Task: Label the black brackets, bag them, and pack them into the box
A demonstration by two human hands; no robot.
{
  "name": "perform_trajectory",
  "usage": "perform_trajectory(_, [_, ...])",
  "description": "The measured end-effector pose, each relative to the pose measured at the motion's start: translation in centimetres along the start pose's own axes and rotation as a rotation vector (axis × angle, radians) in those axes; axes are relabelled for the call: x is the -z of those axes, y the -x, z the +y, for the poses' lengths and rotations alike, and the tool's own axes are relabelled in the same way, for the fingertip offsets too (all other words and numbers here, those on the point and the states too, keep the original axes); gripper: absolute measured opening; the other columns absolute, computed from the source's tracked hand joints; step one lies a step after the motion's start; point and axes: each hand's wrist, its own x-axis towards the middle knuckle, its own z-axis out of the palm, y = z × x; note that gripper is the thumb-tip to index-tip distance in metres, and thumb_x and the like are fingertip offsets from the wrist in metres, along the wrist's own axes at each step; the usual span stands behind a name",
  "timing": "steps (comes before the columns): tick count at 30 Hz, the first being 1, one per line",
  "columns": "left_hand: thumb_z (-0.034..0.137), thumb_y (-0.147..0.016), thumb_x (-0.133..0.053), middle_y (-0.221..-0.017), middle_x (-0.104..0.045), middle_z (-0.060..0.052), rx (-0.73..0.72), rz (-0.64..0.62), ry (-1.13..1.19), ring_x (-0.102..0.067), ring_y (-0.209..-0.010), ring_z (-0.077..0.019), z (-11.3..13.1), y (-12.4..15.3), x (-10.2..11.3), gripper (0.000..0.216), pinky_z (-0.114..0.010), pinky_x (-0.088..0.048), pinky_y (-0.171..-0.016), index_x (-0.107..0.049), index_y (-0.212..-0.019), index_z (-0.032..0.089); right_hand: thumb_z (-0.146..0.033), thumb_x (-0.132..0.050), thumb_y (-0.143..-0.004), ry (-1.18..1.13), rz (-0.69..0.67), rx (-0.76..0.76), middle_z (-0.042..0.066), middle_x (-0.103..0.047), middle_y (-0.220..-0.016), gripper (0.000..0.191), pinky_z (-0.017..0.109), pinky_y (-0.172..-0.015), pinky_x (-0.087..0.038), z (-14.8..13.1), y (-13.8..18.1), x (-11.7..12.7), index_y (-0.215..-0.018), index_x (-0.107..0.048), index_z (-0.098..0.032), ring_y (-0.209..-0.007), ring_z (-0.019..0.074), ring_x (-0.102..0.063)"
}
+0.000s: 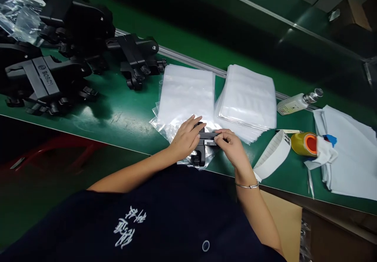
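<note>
From where I stand, the work looks to be midway through a single piece: a black part (201,149) lies at the near edge of the green bench (123,124), on top of the clear film at the near end of the left bag stack (187,91), not inside a bag as far as I can see. The left hand (185,138) lies over the part's left end, its fingers long and slightly parted; whether they grip or only steady it, I cannot tell. The right hand (229,142) has thumb and forefinger closed on the right end of the bar, just beside a small white label (209,142). That label sits on the bar, so that much seems done, though I cannot judge whether it is fully pressed down. Off to the left, well apart from the hands, stand a dark pile (79,22), a lone part (134,55) and a grey-fronted part (44,79); which of these are finished and which are left, nothing tells me. The right bag stack (249,93) lies beyond the right hand, and nearer the bench's edge are a curled paper strip (273,156) and a yellow roll (298,144).
</note>
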Motion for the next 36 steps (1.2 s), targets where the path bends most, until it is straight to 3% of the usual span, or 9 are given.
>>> perform_trajectory(21, [0.022, -0.098, -0.032, -0.154, -0.035, -0.014, -0.005, -0.019, 0.023, -0.02, -0.149, -0.0313, -0.1, 0.0, 0.1, 0.043, -0.056, -0.03, -0.118, -0.044, -0.139, 0.017, -0.041, -0.061, -0.076, 0.062, -0.037, -0.01, 0.008, -0.066, -0.101, 0.025, 0.043, -0.1, -0.035, -0.6, 0.0, 0.0, -0.06, -0.057, -0.021, -0.106, 0.0254, -0.055])
perform_trajectory(25, [0.021, -0.098, -0.034, -0.151, -0.039, -0.016, -0.046, 0.041, -0.013, -0.026, -0.147, -0.0315, -0.1, 0.1, 0.0, 0.043, -0.054, -0.035, -0.115, -0.044, -0.139, 0.014, -0.039, -0.06, -0.077, 0.082, -0.025, 0.004, 0.008, -0.065, -0.101, 0.024, 0.043, -0.099, -0.036, -0.5, 0.1, 0.0, -0.061, -0.058, -0.021, -0.106, 0.0256, -0.056])
perform_trajectory(27, [0.021, -0.097, -0.037, -0.146, -0.045, -0.018, -0.116, 0.13, -0.037, -0.032, -0.143, -0.0307, -0.3, 0.3, 0.2, 0.041, -0.052, -0.038, -0.112, -0.047, -0.136, 0.013, -0.038, -0.06, -0.078, 0.109, -0.013, 0.015, 0.008, -0.065, -0.1, 0.023, 0.044, -0.098, -0.038, -0.6, 0.1, -0.3, -0.061, -0.058, -0.021, -0.104, 0.0257, -0.057])
perform_trajectory(29, [0.021, -0.096, -0.042, -0.132, -0.059, -0.015, -0.279, 0.175, -0.073, -0.046, -0.133, -0.0275, -0.5, 0.4, 0.7, 0.034, -0.046, -0.044, -0.106, -0.056, -0.126, 0.015, -0.037, -0.06, -0.078, 0.139, -0.001, 0.028, 0.008, -0.065, -0.099, 0.023, 0.044, -0.097, -0.04, -0.8, 0.2, -0.6, -0.061, -0.058, -0.021, -0.103, 0.0257, -0.058])
perform_trajectory(33, [0.026, -0.095, -0.049, -0.103, -0.073, -0.005, -0.625, 0.025, -0.246, -0.064, -0.103, -0.021, -0.9, 0.0, 2.3, 0.022, -0.035, -0.049, -0.081, -0.067, -0.107, 0.022, -0.035, -0.06, -0.081, 0.17, -0.011, 0.064, 0.008, -0.068, -0.1, 0.023, 0.045, -0.098, -0.043, -0.6, 0.3, 0.1, -0.062, -0.059, -0.021, -0.104, 0.0255, -0.06])
perform_trajectory(36, [0.033, -0.097, -0.046, -0.104, -0.074, -0.005, -0.733, -0.11, -0.328, -0.065, -0.097, -0.0201, -1.1, -1.2, 3.8, 0.027, -0.032, -0.043, -0.068, -0.067, -0.11, 0.021, -0.037, -0.064, -0.083, 0.074, -0.152, 0.097, 0.007, -0.066, -0.123, 0.019, 0.045, -0.106, -0.041, 0.3, 0.4, 2.3, -0.097, -0.069, -0.024, -0.119, 0.0247, -0.058])
